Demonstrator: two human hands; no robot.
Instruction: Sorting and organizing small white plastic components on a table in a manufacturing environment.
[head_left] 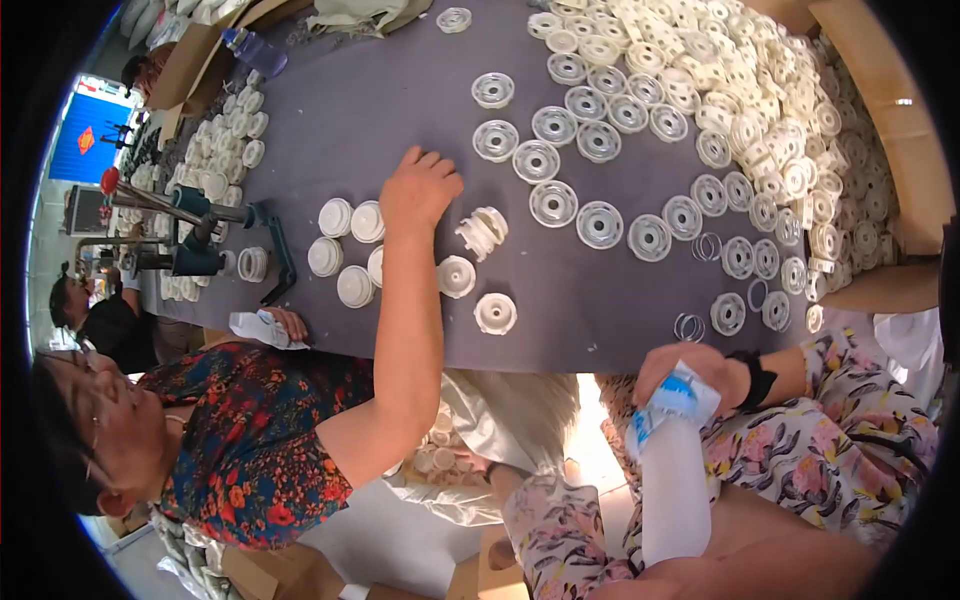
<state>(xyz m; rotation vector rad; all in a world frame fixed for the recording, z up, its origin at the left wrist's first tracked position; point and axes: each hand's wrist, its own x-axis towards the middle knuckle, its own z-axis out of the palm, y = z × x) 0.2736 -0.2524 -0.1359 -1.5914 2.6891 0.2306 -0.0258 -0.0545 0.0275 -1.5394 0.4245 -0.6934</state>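
Observation:
My right hand point(715, 364), with a dark band at the wrist, is closed round a long white object point(675, 490) with a crumpled blue-and-white printed wrapper point(680, 397) at the far end. Its near end runs down toward the lower edge; I cannot tell its exact kind. Low in the middle, my left hand point(476, 460) is by an open white sack point(470, 512) of round white parts point(428, 460); its fingers are too small and partly hidden to read. Clear ring-shaped discs point(600, 225) lie in rows on the grey table point(370, 90) beyond my right hand.
A large heap of white plastic parts point(740, 80) covers the far right. To the left sits a co-worker, one hand point(425, 190) over the table beside white round pieces point(495, 313). A green hand press point(200, 245), a bottle point(255, 52) and cardboard boxes point(185, 75) are at left.

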